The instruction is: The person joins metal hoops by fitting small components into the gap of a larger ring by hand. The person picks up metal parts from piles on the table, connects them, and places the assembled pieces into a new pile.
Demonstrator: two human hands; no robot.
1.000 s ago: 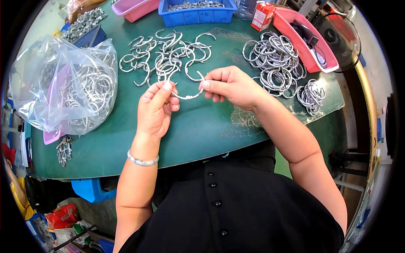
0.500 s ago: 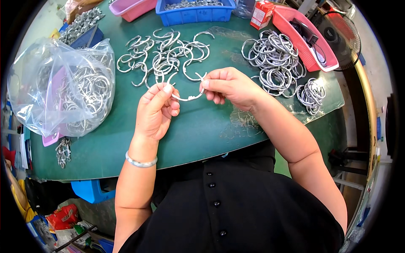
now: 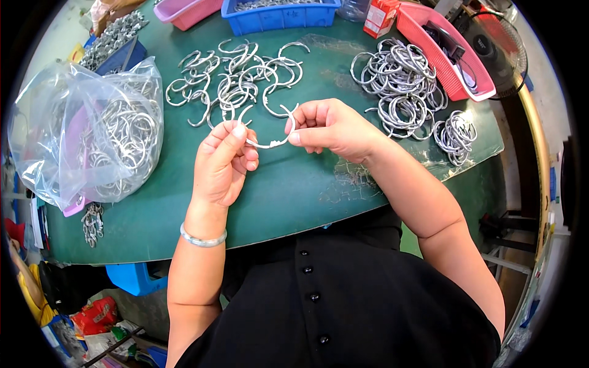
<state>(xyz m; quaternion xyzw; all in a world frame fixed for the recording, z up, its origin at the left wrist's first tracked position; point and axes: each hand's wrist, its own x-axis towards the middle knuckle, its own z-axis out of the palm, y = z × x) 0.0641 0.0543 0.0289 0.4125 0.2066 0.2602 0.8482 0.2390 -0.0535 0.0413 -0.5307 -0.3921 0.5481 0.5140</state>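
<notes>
Between my two hands is a hinged metal ring (image 3: 270, 146), silver-grey, swung apart with its gap facing away from me and its joint at the bottom. My left hand (image 3: 222, 156) pinches its left half between thumb and fingers. On the other half, the thumb and fingers of my right hand (image 3: 334, 127) are closed, with the ring's tip sticking up past them. Just beyond my hands lie several loose opened rings (image 3: 242, 86) in a spread heap. To the right is a pile of grey rings (image 3: 399, 83), with a smaller ring cluster (image 3: 455, 138) nearer me.
At left a clear plastic bag (image 3: 55, 141) full of rings sits over a purple tray (image 3: 76, 207). Small metal pieces (image 3: 92, 224) lie below it. A blue basket (image 3: 282, 23), pink baskets (image 3: 417, 43), a red box (image 3: 380, 18) and a fan (image 3: 491, 52) line the far side.
My right thumb and fingers have shifted lower along the ring's right half, leaving more of its tip exposed. My left hand keeps its pinch. The whole view has shifted slightly.
</notes>
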